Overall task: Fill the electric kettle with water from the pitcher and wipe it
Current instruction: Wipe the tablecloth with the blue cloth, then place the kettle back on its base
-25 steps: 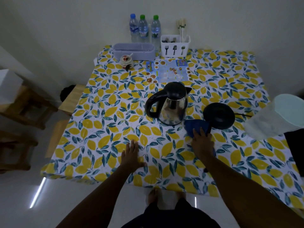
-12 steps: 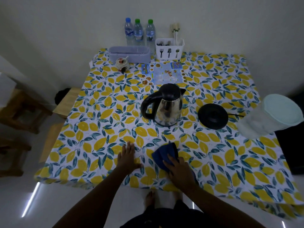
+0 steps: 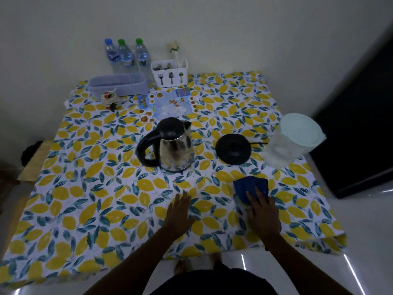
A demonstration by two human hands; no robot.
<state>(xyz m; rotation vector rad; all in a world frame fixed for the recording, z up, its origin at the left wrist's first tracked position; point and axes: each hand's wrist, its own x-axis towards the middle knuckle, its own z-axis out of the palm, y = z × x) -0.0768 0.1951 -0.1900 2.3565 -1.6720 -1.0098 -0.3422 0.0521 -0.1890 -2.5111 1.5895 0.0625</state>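
A steel electric kettle [image 3: 175,149] with a black lid and handle stands on the lemon-print tablecloth [image 3: 85,188], lid closed, off its round black base [image 3: 233,148] to the right. A frosted pitcher [image 3: 294,139] with a pale lid stands at the right edge. My right hand [image 3: 262,216] presses flat on a blue cloth [image 3: 251,187] in front of the base. My left hand [image 3: 178,211] rests palm down on the tablecloth with fingers spread, in front of the kettle.
Three water bottles [image 3: 125,55], a white cutlery holder [image 3: 169,73], a lilac box [image 3: 119,84], a small jar [image 3: 108,98] and a printed mat [image 3: 168,103] line the far side by the wall. A dark cabinet [image 3: 357,128] stands right; wooden stools [image 3: 32,162] left.
My right hand slid the blue cloth from beside the kettle's base toward me and left, then back right along the table's front. The left hand stayed flat in place.
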